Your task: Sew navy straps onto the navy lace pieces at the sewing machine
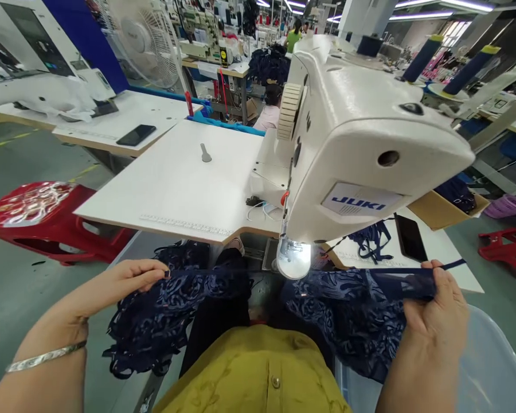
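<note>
My left hand (144, 275) pinches the left end of a dark navy strip at the lower left. On the right, my right hand (438, 301) is closed on the same navy lace fabric (352, 304), near its upper edge. The strip stretches nearly straight between both hands, in front of the sewing machine (370, 137). Behind the machine's lit needle guard (294, 261), the needle area is mostly hidden. A heap of navy lace pieces (155, 321) hangs below my left hand, over the lap's left side.
A white table (176, 178) holds a small grey piece (205, 153). Phones lie at the left (136, 135) and right (410, 238). A red stool (47, 218) stands left, a translucent bin (494, 361) lower right. People sit farther back.
</note>
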A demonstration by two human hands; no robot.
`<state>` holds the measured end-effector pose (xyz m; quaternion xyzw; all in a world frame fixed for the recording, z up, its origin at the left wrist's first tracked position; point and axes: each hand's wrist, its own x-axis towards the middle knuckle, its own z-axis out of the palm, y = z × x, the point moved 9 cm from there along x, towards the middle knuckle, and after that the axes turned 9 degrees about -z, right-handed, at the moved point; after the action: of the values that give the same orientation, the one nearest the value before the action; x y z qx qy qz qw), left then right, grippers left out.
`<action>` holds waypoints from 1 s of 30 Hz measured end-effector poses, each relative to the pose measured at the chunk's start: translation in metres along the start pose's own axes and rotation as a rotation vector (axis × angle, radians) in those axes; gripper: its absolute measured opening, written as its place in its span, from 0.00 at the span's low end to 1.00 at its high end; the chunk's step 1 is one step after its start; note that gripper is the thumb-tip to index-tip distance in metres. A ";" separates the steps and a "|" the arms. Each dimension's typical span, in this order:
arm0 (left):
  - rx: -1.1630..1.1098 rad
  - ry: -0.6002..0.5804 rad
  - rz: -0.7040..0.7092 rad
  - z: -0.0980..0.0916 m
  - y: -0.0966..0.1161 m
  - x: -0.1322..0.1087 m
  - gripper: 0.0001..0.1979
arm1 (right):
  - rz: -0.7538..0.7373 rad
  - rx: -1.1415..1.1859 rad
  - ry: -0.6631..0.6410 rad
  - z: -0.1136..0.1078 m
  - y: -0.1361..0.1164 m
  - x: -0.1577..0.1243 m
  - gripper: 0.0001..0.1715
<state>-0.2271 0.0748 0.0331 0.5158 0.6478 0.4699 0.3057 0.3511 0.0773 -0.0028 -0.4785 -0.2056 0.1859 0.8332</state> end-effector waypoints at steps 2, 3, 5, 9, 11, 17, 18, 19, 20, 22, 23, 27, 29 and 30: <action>-0.195 0.133 -0.064 -0.016 -0.010 0.006 0.22 | 0.041 0.000 -0.040 0.009 0.005 -0.007 0.08; -0.285 0.186 -0.095 -0.021 -0.016 0.008 0.22 | 0.060 -0.008 -0.072 0.014 0.007 -0.011 0.08; -0.399 0.252 -0.128 -0.028 -0.029 0.014 0.20 | 0.073 -0.019 -0.147 0.023 0.008 -0.021 0.08; -0.537 0.326 -0.142 -0.030 -0.050 0.024 0.18 | 0.071 -0.069 -0.345 0.042 0.008 -0.051 0.08; -0.625 0.338 -0.151 -0.023 -0.054 0.027 0.21 | 0.059 -0.144 -0.448 0.048 0.008 -0.067 0.10; -0.779 0.181 -0.163 0.035 -0.015 0.025 0.18 | -0.055 -0.458 -0.714 0.064 0.001 -0.106 0.12; -0.781 0.136 -0.167 0.048 -0.004 0.021 0.16 | -0.083 -0.493 -0.772 0.070 -0.001 -0.112 0.10; -0.764 0.076 -0.179 0.062 0.006 0.015 0.15 | -0.117 -0.519 -0.835 0.077 -0.005 -0.120 0.09; -0.731 -0.001 -0.196 0.078 0.016 0.008 0.14 | -0.160 -0.535 -0.898 0.085 -0.009 -0.128 0.07; -0.570 -0.255 -0.238 0.120 0.033 -0.010 0.13 | -0.256 -0.545 -1.010 0.102 -0.018 -0.146 0.03; -0.477 -0.415 -0.262 0.142 0.038 -0.022 0.13 | -0.305 -0.541 -1.062 0.110 -0.022 -0.156 0.03; -0.172 -0.702 -0.260 0.192 0.041 -0.057 0.15 | -0.550 -0.508 -1.245 0.133 -0.035 -0.194 0.07; -0.038 -0.671 -0.173 0.198 0.043 -0.059 0.16 | -0.704 -0.539 -1.263 0.137 -0.040 -0.206 0.08; 0.016 -0.653 -0.122 0.199 0.045 -0.060 0.16 | -0.772 -0.570 -1.254 0.137 -0.040 -0.209 0.08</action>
<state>-0.0178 0.0772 -0.0040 0.6019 0.5490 0.2556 0.5205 0.1076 0.0512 0.0608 -0.3741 -0.8284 0.0589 0.4127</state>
